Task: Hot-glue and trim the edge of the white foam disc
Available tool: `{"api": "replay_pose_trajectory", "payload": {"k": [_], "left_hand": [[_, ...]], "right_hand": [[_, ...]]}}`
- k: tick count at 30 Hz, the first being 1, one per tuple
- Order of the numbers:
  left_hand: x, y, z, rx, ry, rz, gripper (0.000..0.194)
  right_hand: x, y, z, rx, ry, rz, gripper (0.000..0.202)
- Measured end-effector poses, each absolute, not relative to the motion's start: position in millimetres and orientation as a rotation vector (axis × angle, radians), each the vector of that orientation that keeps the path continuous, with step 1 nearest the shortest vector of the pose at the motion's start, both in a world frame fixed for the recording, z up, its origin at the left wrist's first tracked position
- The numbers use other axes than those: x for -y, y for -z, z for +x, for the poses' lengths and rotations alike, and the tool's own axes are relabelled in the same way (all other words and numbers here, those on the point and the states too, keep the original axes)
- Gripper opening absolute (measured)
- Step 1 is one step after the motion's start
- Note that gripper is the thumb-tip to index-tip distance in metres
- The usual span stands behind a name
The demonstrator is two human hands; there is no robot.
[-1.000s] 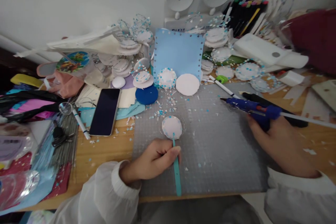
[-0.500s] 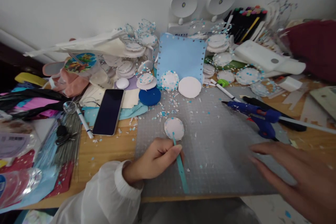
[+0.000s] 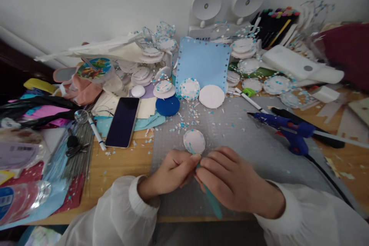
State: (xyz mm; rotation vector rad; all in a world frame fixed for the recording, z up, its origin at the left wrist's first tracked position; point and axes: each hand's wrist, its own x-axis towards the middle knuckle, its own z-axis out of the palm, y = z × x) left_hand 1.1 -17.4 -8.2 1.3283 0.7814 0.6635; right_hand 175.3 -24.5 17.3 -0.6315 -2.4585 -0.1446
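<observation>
At the front middle of the mat, my left hand (image 3: 175,171) pinches a narrow teal strip (image 3: 213,203) between thumb and fingers. Its upper end lies on a small round white disc (image 3: 194,140) with a blue-flecked edge, just beyond my fingertips. My right hand (image 3: 233,180) is closed on the same strip, its fingertips touching those of my left. The strip's free end hangs down to the right from under my right hand. The fingers hide its middle, and I cannot tell whether the disc is gripped too.
A blue hot glue gun (image 3: 285,127) lies on the right, its cord (image 3: 328,178) trailing forward. Left are a phone (image 3: 122,122), a magnifying glass (image 3: 82,116) and keys (image 3: 73,146). Paper discs, a blue card (image 3: 203,63) and a two-headed lamp (image 3: 206,5) stand behind. Paper scraps dot the mat (image 3: 170,207).
My right hand has come in from the right, beside the glue gun, and closed on the teal strip next to my left hand. The left hand keeps its pinch. The view has shifted slightly.
</observation>
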Motion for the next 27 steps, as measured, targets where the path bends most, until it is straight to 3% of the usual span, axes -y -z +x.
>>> {"api": "replay_pose_trajectory", "payload": {"k": [8,14,15,19,21,24,27], "left_hand": [[22.2,8.1,-0.1,-0.845,-0.772,1.478,0.062],[13.4,2.9,-10.9,-0.94,-1.206,2.165,0.011],[10.7,2.9,-12.2,-0.979,-1.224,2.244,0.013],[0.9,7.2,-11.7,-1.181,-0.978,2.317,0.074],[-2.1,12.0,-9.6,-1.188,-0.784,2.287,0.09],[-3.2,19.9,-7.6,-1.216,-0.659,2.219,0.083],[-1.1,24.8,-7.7,-1.274,-0.763,2.103,0.075]], "right_hand": [[7.0,-22.7,191.5,2.425,0.039,-0.555,0.023],[-10.9,-4.8,217.0,1.714,-0.31,-0.84,0.019],[-11.8,-1.3,217.5,1.602,-0.337,-0.877,0.018],[-9.3,4.9,212.9,1.448,-0.422,-0.903,0.019],[-6.5,4.3,209.6,1.456,-0.484,-0.886,0.018],[-2.2,2.4,207.0,1.46,-0.544,-0.86,0.018],[3.0,1.7,208.1,1.474,-0.617,-0.805,0.02]]}}
